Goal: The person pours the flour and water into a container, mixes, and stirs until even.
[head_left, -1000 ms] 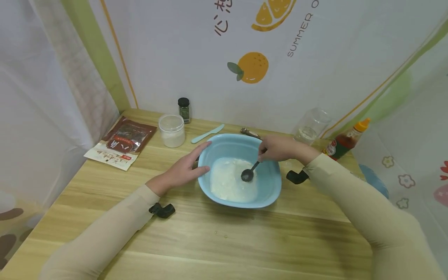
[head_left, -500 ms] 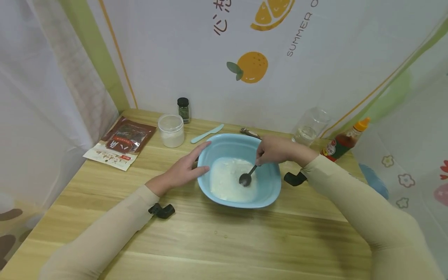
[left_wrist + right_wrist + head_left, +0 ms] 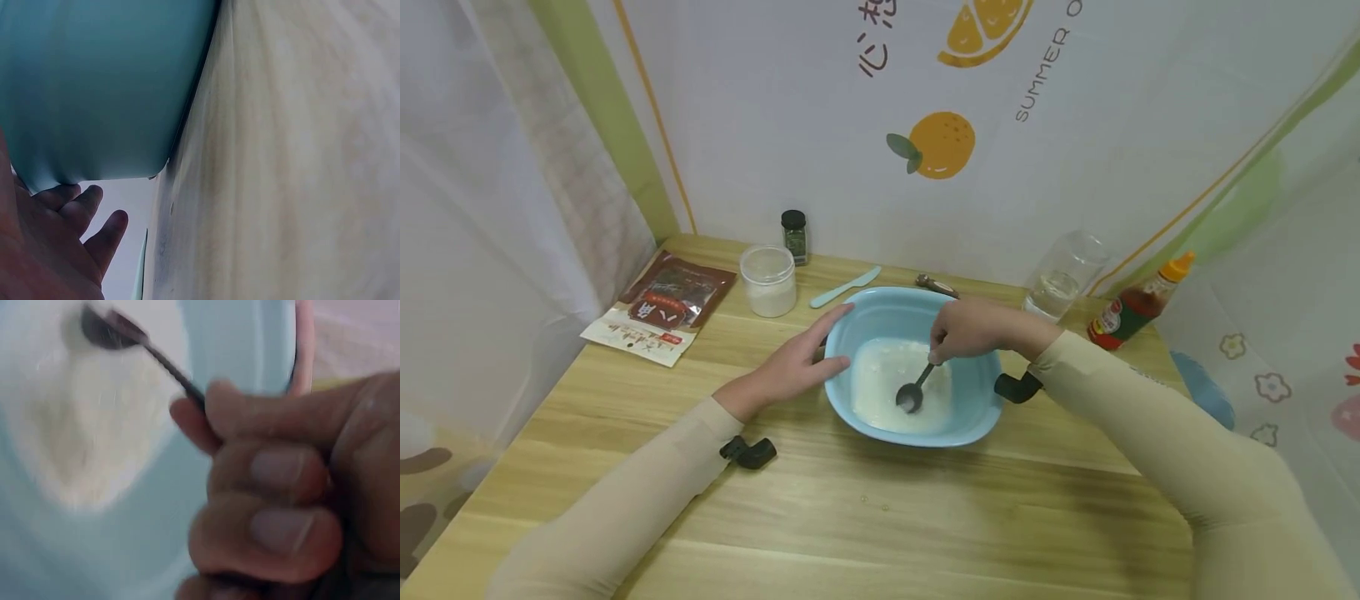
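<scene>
A light blue basin [image 3: 977, 408] with a milky white liquid in it sits on the wooden table. At its left side my left hand [image 3: 786, 371] grips the rim, thumb lapping over the edge. In the left wrist view, some fingers [image 3: 87, 203] touch the basin's outer wall while one is spread away from it. My right hand [image 3: 970, 329] pinches the handle of a black spoon [image 3: 909, 397] over the basin. The spoon's bowl is in the white liquid; the right wrist view shows thumb and forefinger on the handle, other fingers curled.
Behind the basin stand a clear jar of white powder [image 3: 770, 287], a small herb bottle [image 3: 794, 237], a pale blue spreader [image 3: 846, 287] and a dark-handled item [image 3: 936, 286]. A brown packet [image 3: 662, 304] lies left. Right are a clear container [image 3: 1060, 279] and a red sauce bottle [image 3: 1138, 304].
My right hand has moved left and toward me, carrying the spoon's bowl through the liquid from the right part to nearer the middle. The left hand and basin stay put.
</scene>
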`<act>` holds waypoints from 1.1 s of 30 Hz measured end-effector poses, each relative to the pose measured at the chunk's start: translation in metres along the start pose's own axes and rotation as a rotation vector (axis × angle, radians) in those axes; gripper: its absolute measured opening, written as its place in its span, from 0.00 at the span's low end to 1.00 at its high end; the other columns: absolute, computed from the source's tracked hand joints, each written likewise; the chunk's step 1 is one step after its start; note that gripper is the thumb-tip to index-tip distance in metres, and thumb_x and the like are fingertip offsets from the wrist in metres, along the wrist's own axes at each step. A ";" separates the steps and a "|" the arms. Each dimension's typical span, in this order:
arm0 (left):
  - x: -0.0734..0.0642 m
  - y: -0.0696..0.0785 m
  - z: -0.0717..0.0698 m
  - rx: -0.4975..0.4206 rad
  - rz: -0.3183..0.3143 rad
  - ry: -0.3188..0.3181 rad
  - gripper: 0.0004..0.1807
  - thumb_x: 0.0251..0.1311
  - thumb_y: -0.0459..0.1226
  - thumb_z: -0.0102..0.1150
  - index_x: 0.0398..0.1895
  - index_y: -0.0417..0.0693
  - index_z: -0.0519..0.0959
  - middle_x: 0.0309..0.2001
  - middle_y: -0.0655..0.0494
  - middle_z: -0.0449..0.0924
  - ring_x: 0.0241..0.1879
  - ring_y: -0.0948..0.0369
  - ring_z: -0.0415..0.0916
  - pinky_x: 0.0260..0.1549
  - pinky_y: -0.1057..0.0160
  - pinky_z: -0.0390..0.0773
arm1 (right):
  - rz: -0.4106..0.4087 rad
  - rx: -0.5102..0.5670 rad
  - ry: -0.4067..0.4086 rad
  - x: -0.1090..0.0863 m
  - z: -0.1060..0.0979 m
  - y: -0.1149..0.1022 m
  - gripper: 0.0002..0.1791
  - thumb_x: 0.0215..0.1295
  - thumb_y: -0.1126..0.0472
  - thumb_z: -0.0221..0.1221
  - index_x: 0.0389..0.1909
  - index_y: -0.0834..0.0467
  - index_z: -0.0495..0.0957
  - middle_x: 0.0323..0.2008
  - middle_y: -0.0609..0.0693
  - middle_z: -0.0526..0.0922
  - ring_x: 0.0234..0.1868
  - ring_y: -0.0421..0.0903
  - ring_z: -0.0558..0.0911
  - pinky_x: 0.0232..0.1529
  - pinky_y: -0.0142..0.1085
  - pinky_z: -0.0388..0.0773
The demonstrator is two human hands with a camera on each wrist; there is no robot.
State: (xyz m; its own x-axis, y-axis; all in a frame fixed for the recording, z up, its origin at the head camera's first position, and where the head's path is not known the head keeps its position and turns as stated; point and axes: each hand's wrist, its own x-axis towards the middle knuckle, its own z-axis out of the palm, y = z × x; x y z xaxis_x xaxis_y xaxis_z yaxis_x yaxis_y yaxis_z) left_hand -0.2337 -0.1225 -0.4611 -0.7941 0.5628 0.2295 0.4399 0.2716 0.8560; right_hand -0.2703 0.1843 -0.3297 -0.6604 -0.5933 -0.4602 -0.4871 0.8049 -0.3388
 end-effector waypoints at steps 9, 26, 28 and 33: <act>-0.002 0.001 0.000 0.008 -0.014 0.003 0.47 0.79 0.44 0.59 0.93 0.51 0.48 0.80 0.33 0.68 0.69 0.39 0.80 0.61 0.43 0.88 | -0.027 -0.003 0.108 0.018 0.008 -0.019 0.14 0.83 0.54 0.64 0.46 0.59 0.93 0.39 0.53 0.91 0.32 0.42 0.78 0.37 0.38 0.77; -0.001 0.001 0.002 0.021 -0.014 0.005 0.47 0.78 0.44 0.60 0.93 0.52 0.49 0.80 0.32 0.69 0.68 0.39 0.82 0.62 0.42 0.87 | 0.038 -0.051 0.141 0.017 0.003 -0.012 0.13 0.81 0.54 0.65 0.43 0.59 0.94 0.33 0.50 0.89 0.30 0.43 0.75 0.34 0.38 0.73; -0.001 0.000 0.002 0.023 -0.009 0.009 0.47 0.78 0.44 0.60 0.93 0.51 0.49 0.79 0.32 0.69 0.67 0.39 0.82 0.62 0.41 0.87 | 0.015 -0.038 0.098 0.014 0.001 -0.012 0.12 0.81 0.55 0.66 0.42 0.58 0.94 0.32 0.49 0.88 0.30 0.43 0.74 0.34 0.38 0.72; -0.002 -0.001 0.000 0.026 -0.010 0.006 0.47 0.79 0.44 0.59 0.93 0.51 0.48 0.80 0.33 0.69 0.68 0.39 0.81 0.65 0.40 0.85 | -0.078 0.001 0.024 0.021 0.008 -0.026 0.11 0.82 0.55 0.65 0.43 0.55 0.93 0.37 0.51 0.90 0.34 0.42 0.78 0.38 0.38 0.77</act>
State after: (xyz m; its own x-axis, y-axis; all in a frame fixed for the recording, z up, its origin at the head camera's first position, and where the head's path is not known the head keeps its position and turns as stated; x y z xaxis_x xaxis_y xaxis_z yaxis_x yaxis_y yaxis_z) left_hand -0.2326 -0.1244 -0.4626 -0.8008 0.5554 0.2242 0.4428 0.2968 0.8461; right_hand -0.2670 0.1514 -0.3372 -0.6338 -0.6542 -0.4127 -0.5369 0.7562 -0.3741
